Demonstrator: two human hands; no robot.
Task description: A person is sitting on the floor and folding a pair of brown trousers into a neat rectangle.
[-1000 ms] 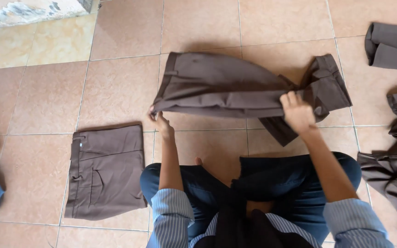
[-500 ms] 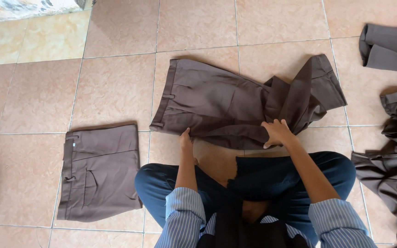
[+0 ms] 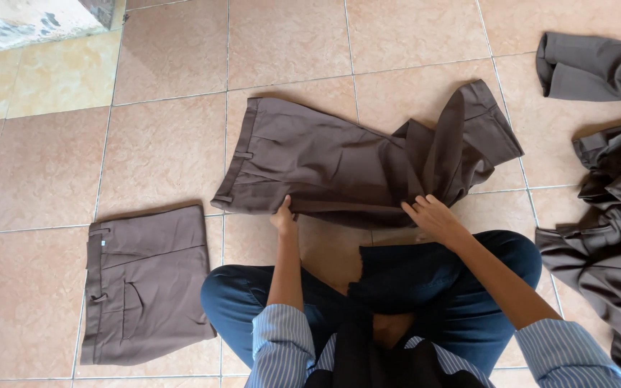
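A pair of brown trousers (image 3: pixel 318 162) lies on the tiled floor in front of my crossed legs, waistband to the left, its legs bunched and partly folded over at the right. My left hand (image 3: pixel 283 214) pinches the near edge of the trousers close to the waistband. My right hand (image 3: pixel 431 217) grips the near edge at the bunched leg part. Both hands rest low, at the floor.
A folded pair of brown trousers (image 3: pixel 145 284) lies on the floor at my left. A heap of dark brown garments (image 3: pixel 612 230) sits at the right, with another folded piece (image 3: pixel 591 66) at the top right. A raised pale ledge (image 3: pixel 23 21) is at the top left.
The trousers, held up in the air a second ago, have come down flat onto the floor. Both hands dropped toward me with the near edge.
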